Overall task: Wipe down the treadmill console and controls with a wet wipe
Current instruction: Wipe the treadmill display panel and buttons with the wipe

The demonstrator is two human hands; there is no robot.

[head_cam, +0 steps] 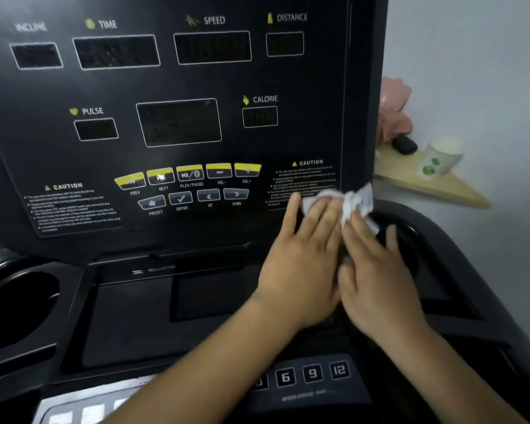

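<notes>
Your wet wipe (pixel 354 203) sits bunched at the lower right corner of the treadmill console (pixel 312 71), right over the lower lines of the right-hand CAUTION notice (pixel 306 182). Your left hand (pixel 303 258) lies flat with fingers stretched out, and its fingertips press the left part of the wipe onto the panel. Your right hand (pixel 377 280) lies just beside it, the two touching. Its fingers are also straight and reach up under the crumpled right part of the wipe, with the thumb spread away from it. Neither hand curls round the wipe, though motion blur softens the fingertips.

Along the top the panel reads INCLINE, TIME, SPEED and DISTANCE, with PULSE and CALORIE in the middle. The yellow buttons (pixel 190 174) are marked PREV, NEXT, PLAY/PAUSE, VOL- and VOL+. The dark row under them reads PRESET, ENTER, UP and DOWN. A second CAUTION notice is at the lower left, its small print unreadable. Below your wrists, the number keys (pixel 312 373) show 6, 9 and 12.
</notes>
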